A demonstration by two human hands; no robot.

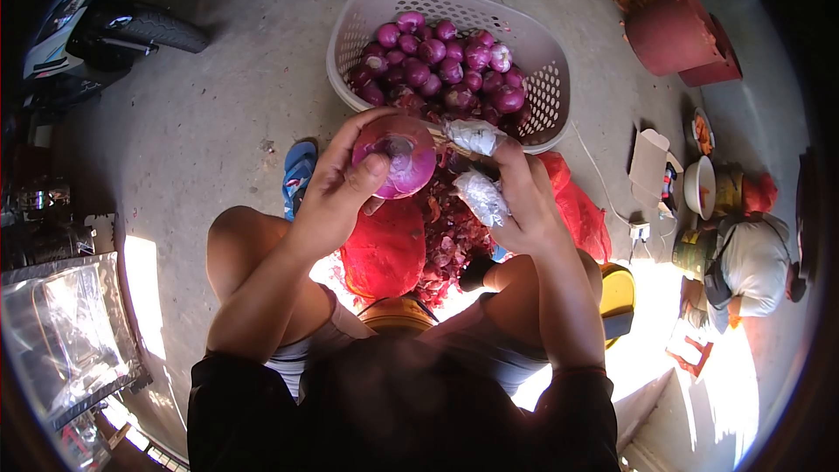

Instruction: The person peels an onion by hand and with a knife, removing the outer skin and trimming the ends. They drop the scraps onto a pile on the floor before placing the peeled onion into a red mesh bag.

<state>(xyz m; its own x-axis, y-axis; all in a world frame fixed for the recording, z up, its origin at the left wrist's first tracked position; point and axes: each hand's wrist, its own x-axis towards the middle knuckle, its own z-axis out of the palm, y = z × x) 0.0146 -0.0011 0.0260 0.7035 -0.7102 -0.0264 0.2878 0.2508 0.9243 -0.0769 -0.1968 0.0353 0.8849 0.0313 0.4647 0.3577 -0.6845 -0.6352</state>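
My left hand point(336, 179) is closed around a large red onion point(398, 156), its thumb lying across the front. To the right of the onion, my right hand point(524, 197) has its thumb and a finger covered in crinkled silvery-white wraps point(479, 197). Those two wrapped tips are apart. A thin pale-brown edge shows beside the upper wrap, near the onion; I cannot make out what it is. Below the hands lies a heap of dark red onion skins point(450, 249). Red mesh-like bags point(384, 249) flank the heap between my knees.
A perforated grey basket point(350, 26) of purple onions stands ahead. A blue sandal point(300, 170) lies left, a yellow one point(617, 297) right. A motorbike wheel point(157, 28), red bin point(669, 31), open carton point(648, 166), white bowl point(699, 186) and another person point(756, 267) are around me.
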